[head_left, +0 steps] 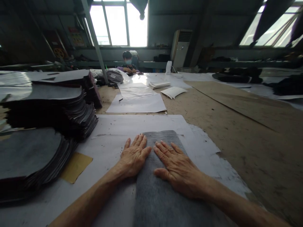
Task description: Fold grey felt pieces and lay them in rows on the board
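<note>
The grey sheet (155,195) lies beneath your two hands, running from just beyond your fingertips back towards you and out of view at the bottom. Your left grip (134,156) rests flat along its left edge, thumb over the sheet, fingers extended and clasping nothing. Your right grip (176,165) is also released, palm down on the sheet, thumb pointing towards your left.

The step in hand looks like pressing or smoothing the sheet. Your next move, as I judge it, calls for light, even pressure from both palms, with your left steadying the edge so the sheet doesn't skew.

Under the sheet, and showing on both sides of your hands, is a large white paper (113,126). To the left of your left grip lies a yellow piece (77,167), beside the near stack (28,154) of dark, round-cornered pieces; the far stack (55,94) stands behind that. Beyond your fingertips are the white sheets (137,105). Right of your right grip, past the paper's torn edge, is the brown worktop (203,110). Far ahead, a co-worker (129,66) sits across from you.
</note>
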A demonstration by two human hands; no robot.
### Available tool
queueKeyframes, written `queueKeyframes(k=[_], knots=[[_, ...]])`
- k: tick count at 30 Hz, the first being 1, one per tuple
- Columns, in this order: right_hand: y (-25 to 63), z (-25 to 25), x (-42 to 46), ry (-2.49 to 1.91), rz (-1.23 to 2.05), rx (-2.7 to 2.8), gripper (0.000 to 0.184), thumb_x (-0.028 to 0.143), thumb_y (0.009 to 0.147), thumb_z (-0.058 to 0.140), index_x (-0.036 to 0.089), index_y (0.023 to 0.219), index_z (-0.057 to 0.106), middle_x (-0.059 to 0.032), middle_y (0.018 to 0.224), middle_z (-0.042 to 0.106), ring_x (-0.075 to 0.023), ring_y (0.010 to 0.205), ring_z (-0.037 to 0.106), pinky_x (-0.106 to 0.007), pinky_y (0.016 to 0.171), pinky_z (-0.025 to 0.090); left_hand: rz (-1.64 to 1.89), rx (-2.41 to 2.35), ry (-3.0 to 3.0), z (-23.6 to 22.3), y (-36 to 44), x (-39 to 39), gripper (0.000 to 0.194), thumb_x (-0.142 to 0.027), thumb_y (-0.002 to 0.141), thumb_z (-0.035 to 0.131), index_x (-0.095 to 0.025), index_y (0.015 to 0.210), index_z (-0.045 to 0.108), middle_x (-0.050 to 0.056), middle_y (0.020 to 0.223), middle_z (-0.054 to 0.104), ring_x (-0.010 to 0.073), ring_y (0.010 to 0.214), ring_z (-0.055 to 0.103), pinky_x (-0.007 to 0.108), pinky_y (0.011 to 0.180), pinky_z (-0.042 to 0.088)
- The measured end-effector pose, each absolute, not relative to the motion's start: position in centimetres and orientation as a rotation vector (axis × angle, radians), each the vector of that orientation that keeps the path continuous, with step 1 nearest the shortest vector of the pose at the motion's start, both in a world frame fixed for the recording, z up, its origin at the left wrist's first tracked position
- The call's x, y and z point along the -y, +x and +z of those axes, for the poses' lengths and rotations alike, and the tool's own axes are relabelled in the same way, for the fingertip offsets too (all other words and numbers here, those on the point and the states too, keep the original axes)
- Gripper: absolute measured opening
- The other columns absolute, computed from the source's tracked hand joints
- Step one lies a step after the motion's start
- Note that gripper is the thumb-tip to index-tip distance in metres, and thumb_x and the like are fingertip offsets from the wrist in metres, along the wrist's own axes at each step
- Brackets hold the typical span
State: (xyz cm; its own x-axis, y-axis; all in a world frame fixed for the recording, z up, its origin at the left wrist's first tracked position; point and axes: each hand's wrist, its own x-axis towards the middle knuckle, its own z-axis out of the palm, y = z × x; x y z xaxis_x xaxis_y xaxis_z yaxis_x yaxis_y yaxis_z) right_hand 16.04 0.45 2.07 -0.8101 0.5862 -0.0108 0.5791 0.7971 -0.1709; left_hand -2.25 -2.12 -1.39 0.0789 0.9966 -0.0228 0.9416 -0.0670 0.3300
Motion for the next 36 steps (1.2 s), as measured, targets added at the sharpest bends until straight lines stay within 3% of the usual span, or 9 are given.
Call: queueKeyframes(k=[4,7,12,17,23,26,29,33,36], knots=[[16.4,2.6,1.1,-0.905,0.177,2.934,0.068,0.057,0.087,0.031,0.011,0.136,0.03,-0.0139,0.144,0.019,-0.0285,0.133,0.015,-0.052,0.107,0.014,0.256,-1.861,2.12,-0.8,-3.7,2.0,0.05,-0.031,0.091,0.015,-0.015,0.137,0.028,0.006,0.146,0.02,0.017,0.135,0.014,0.042,0.108,0.011],[17.0,2.8,2.9,-0.706,0.057,2.8,0.066,0.056,0.085,0.04,0.02,0.139,0.024,-0.007,0.146,0.016,-0.0276,0.134,0.008,-0.052,0.108,0.005,0.249,-1.835,2.171,-0.8,-4.1,2.1,0.048,-0.029,0.091,0.018,-0.02,0.137,0.029,0.003,0.146,0.019,0.0147,0.135,0.012,0.039,0.109,0.009],[18.5,2.0,4.8,-0.514,0.381,3.009,0.062,0.054,0.086,0.039,0.026,0.139,0.023,-0.0026,0.144,0.023,-0.0243,0.133,0.016,-0.05,0.109,0.013,0.23,-1.855,2.224,-1.2,-3.9,2.2,0.048,-0.031,0.091,0.02,-0.02,0.137,0.028,0.005,0.146,0.021,0.0184,0.135,0.015,0.041,0.108,0.012],[18.5,3.1,5.6,-0.441,0.199,2.881,0.064,0.056,0.08,0.049,0.027,0.135,0.033,-0.0028,0.142,0.027,-0.0266,0.132,0.017,-0.05,0.109,0.009,0.243,-1.835,2.281,-1.5,-3.9,2.3,0.047,-0.029,0.09,0.025,-0.023,0.135,0.033,0.003,0.147,0.019,0.0192,0.135,0.013,0.042,0.108,0.01],[18.5,2.9,6.3,-0.201,0.212,3.07,0.06,0.053,0.085,0.04,0.02,0.134,0.035,-0.0042,0.138,0.034,-0.0235,0.129,0.027,-0.042,0.107,0.023,0.241,-1.905,2.247,-1.8,-3.7,2.1,0.05,-0.034,0.09,0.023,-0.02,0.138,0.026,0.004,0.147,0.02,0.0196,0.135,0.016,0.042,0.108,0.012],[18.6,3.4,6.5,-0.215,0.216,3.052,0.055,0.052,0.086,0.041,0.025,0.133,0.038,-0.001,0.139,0.033,-0.0219,0.131,0.022,-0.041,0.108,0.019,0.255,-1.912,2.256,-1.9,-3.6,2.2,0.05,-0.035,0.09,0.023,-0.02,0.138,0.026,0.003,0.147,0.019,0.0189,0.135,0.015,0.041,0.108,0.011],[18.6,2.9,7.2,-0.301,0.226,2.968,0.054,0.05,0.086,0.042,0.025,0.133,0.037,-0.0034,0.14,0.033,-0.0231,0.131,0.02,-0.045,0.108,0.015,0.291,-1.91,2.268,-2.3,-3.6,2.3,0.049,-0.033,0.09,0.023,-0.022,0.138,0.028,0.003,0.146,0.019,0.0195,0.135,0.016,0.042,0.108,0.011],[19.2,1.9,7.8,-0.125,0.339,2.992,0.035,0.028,0.094,0.034,0.026,0.127,0.045,0.0026,0.134,0.044,-0.0161,0.129,0.027,-0.039,0.109,0.016,0.367,-1.888,2.274,-2.9,-3.9,2.2,0.048,-0.033,0.09,0.024,-0.022,0.136,0.032,0.004,0.145,0.024,0.0195,0.135,0.018,0.042,0.108,0.011],[20.4,2.8,7.3,-0.073,0.729,2.846,0.033,0.033,0.094,0.032,0.025,0.114,0.057,0.0049,0.114,0.062,-0.008,0.114,0.049,-0.022,0.103,0.03,0.437,-1.876,2.244,-2.9,-4.0,2.2,0.049,-0.037,0.09,0.024,-0.023,0.136,0.031,0.003,0.145,0.025,0.0189,0.134,0.02,0.042,0.109,0.012]])
